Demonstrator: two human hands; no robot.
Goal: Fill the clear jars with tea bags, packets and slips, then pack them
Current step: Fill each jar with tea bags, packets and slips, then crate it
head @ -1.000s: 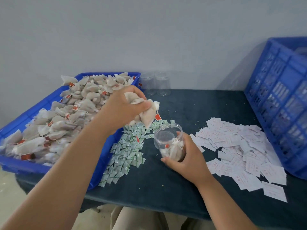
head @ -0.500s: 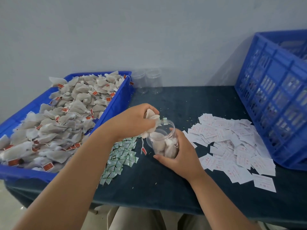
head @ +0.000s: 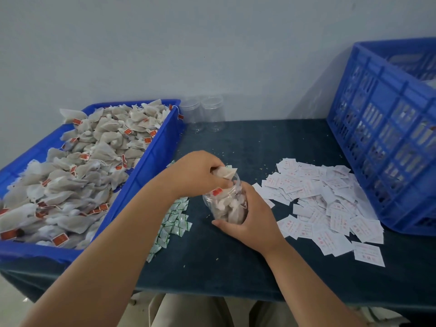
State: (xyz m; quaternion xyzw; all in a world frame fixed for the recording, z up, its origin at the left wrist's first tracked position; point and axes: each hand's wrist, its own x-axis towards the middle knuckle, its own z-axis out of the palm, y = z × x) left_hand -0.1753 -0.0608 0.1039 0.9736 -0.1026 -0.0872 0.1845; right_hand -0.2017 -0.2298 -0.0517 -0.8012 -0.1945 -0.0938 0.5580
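Note:
My right hand (head: 253, 223) grips a clear jar (head: 226, 208), tilted on the dark table and holding several tea bags. My left hand (head: 195, 173) is at the jar's mouth, its fingers curled round a tea bag (head: 226, 173) that sticks out of the opening. A red tag (head: 217, 191) hangs just inside the rim. To the left, a blue tray (head: 153, 161) is heaped with tea bags (head: 94, 166). Small green-and-white packets (head: 174, 220) lie under my left forearm. White slips (head: 325, 204) are spread out to the right.
Two empty clear jars (head: 203, 114) stand at the back by the wall. A tall blue crate (head: 389, 128) fills the right side of the table. The table's front edge (head: 212, 293) runs close to my lap.
My left hand carried tea bags from above the packets down to the jar's mouth and is pushing them in. The jar holds more bags than before. My right hand has kept hold of the jar.

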